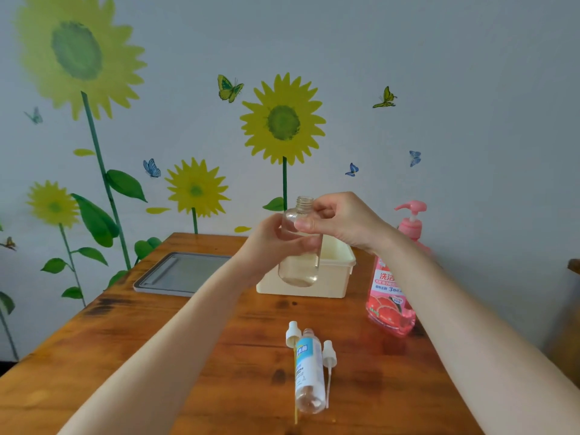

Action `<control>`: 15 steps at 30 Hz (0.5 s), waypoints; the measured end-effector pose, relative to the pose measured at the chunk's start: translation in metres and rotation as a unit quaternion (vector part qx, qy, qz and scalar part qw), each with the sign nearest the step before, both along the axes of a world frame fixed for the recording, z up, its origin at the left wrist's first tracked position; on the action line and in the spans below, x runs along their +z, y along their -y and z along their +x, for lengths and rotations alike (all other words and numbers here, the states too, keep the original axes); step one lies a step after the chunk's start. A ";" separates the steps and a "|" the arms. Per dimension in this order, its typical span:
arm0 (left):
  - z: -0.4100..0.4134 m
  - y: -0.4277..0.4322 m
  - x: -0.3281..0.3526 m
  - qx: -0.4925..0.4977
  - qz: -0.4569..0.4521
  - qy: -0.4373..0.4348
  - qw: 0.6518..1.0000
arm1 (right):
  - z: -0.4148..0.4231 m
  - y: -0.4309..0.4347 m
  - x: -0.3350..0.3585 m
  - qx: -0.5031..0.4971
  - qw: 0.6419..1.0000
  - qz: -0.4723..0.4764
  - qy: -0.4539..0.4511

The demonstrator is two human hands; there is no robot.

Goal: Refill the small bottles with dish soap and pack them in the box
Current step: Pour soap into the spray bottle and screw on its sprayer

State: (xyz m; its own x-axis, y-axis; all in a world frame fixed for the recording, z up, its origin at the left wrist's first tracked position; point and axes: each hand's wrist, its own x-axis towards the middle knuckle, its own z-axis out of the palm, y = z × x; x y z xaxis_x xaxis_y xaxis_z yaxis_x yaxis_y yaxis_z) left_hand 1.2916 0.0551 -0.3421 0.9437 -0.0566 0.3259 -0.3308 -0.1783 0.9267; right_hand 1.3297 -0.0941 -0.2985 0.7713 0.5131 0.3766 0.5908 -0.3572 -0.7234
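I hold a clear, uncapped small bottle (299, 268) upright in the air above the table. My left hand (273, 238) grips its body from the left. My right hand (342, 222) pinches its shoulder just below the threaded neck. Behind it stands a cream plastic box (335, 277). A pink dish soap pump bottle (390, 296) stands to the right, partly hidden by my right forearm. Near the front lies a second small bottle (309, 372) with a blue label, uncapped, on its side. Two white spray caps with tubes lie beside it, one on the left (292, 335) and one on the right (329, 356).
A grey tray-like lid (182, 274) lies at the back left of the wooden table (157, 340). The table's far edge meets a wall with sunflower decals. The table's right edge runs close to the soap bottle.
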 end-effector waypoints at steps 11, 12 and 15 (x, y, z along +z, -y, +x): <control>-0.003 -0.020 -0.026 0.109 0.007 0.016 0.994 | 0.020 0.003 -0.047 0.054 0.947 0.172 -0.264; -0.003 -0.021 -0.028 0.113 0.009 0.014 0.993 | 0.022 0.000 -0.057 -0.007 0.963 0.111 -0.244; -0.003 -0.023 -0.034 0.116 0.007 0.010 0.993 | 0.021 -0.013 -0.094 -0.069 0.951 -0.252 -0.166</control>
State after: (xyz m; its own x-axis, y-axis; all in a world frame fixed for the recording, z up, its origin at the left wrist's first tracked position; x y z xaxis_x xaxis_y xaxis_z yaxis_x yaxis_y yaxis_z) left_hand 1.2882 0.0780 -0.3756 0.9251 0.1566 0.3460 -0.2980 -0.2655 0.9169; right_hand 1.3511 -0.0808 -0.3920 0.8781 0.4485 -0.1670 0.2813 -0.7660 -0.5779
